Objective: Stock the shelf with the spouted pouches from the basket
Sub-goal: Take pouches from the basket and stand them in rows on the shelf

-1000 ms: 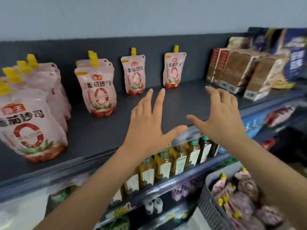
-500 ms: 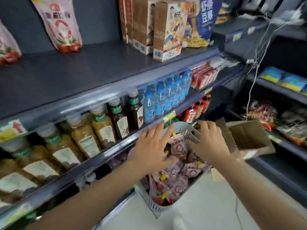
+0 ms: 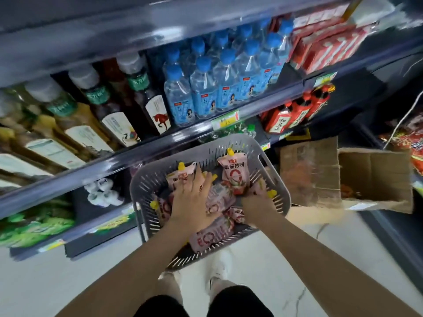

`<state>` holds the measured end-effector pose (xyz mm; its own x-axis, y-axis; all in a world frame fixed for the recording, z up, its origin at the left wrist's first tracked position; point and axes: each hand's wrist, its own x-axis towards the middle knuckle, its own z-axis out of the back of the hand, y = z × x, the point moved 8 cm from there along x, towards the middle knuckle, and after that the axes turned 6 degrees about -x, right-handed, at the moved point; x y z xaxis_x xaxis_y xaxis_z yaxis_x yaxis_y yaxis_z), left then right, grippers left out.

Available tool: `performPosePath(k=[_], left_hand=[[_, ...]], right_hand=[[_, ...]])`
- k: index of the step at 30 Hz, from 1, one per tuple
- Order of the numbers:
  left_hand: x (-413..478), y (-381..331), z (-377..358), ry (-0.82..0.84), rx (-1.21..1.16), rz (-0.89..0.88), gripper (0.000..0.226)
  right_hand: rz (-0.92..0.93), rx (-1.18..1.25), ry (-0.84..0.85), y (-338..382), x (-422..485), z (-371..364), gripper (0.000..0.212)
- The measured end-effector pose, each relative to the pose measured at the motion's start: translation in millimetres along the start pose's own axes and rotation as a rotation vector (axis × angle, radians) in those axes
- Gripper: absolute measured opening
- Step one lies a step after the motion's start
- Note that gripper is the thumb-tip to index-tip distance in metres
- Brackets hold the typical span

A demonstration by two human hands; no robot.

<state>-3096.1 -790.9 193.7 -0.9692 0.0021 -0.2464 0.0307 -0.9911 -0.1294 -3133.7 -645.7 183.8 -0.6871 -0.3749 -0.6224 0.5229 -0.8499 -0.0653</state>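
A grey slotted basket [image 3: 272, 165] stands on the floor in front of me, holding several pink spouted pouches with yellow caps. My left hand [image 3: 192, 200] lies on the pile with its fingers spread and fairly straight, the fingertips on a pouch [image 3: 180, 177] at the basket's far left. My right hand [image 3: 255, 202] is at the right side of the pile, its fingers curled round a pouch [image 3: 263, 191] whose yellow cap sticks out to the right. Another pouch [image 3: 233, 177] stands upright between my hands. The stocked top shelf is out of view.
Shelves rise right behind the basket: brown sauce bottles [image 3: 109, 106], blue-capped water bottles [image 3: 219, 83] and red packs [image 3: 295, 113]. An open cardboard box [image 3: 375, 175] lies to the right of the basket. My feet [image 3: 217, 275] stand on the pale floor below it.
My view has swung down from the top shelf to the floor basket. Both hands have dropped from above the shelf into the basket and now lie on the pouches.
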Motion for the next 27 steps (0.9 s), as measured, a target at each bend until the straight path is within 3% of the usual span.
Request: performPosePath(k=[5,8,11,14,17,19,21,23,25,27], left_hand=[[-1.4,-5.6,-12.7,-0.033,-0.064,-0.014,0.111],[-4.9,-17.6,-23.3,-0.027,-0.215,-0.089,0.109],[-9.7,-31.5,-24.6,-0.012,-0.516,-0.124,0.122],[-7.3,-37.9,-9.8,-0.142,-0.711,-0.093,0.128],[-4.7,-22.0,10.3,-0.375,-0.876,-0.026,0.114],[-2.7,-8.5,15.4,-0.382,-0.935,0.018,0.113],[-1.5,4.9,13.3,-0.336,-0.906,0.102,0.115],[-1.7,19.6,3.0,-0.269,-0.895,0.227,0.118],[-4.3,33.8,-12.8,-0.197,-0.928,0.356,0.122],[-9.0,45.3,-24.6,-0.165,-0.898,0.437,0.122]], right_hand=[[0.01,0.034,-0.042,-0.6,13.2,2.3,0.025],[0.06,0.105,-0.052,-0.6,11.5,30.2,0.005],[0.122,0.246,-0.072,-7.9,7.0,73.7,0.018],[0.254,0.476,-0.032,-2.6,1.5,111.8,0.02],[0.336,0.697,0.033,7.3,-1.5,131.2,0.021],[0.322,0.83,0.0,7.1,2.2,135.7,0.032],[0.121,1.143,-0.079,-7.7,13.2,122.9,0.044],[-0.241,1.456,-0.139,-24.3,18.7,78.5,0.037],[-0.528,1.733,0.044,-13.3,14.5,19.3,0.031],[-0.603,2.031,0.325,22.0,3.2,-16.4,0.03]])
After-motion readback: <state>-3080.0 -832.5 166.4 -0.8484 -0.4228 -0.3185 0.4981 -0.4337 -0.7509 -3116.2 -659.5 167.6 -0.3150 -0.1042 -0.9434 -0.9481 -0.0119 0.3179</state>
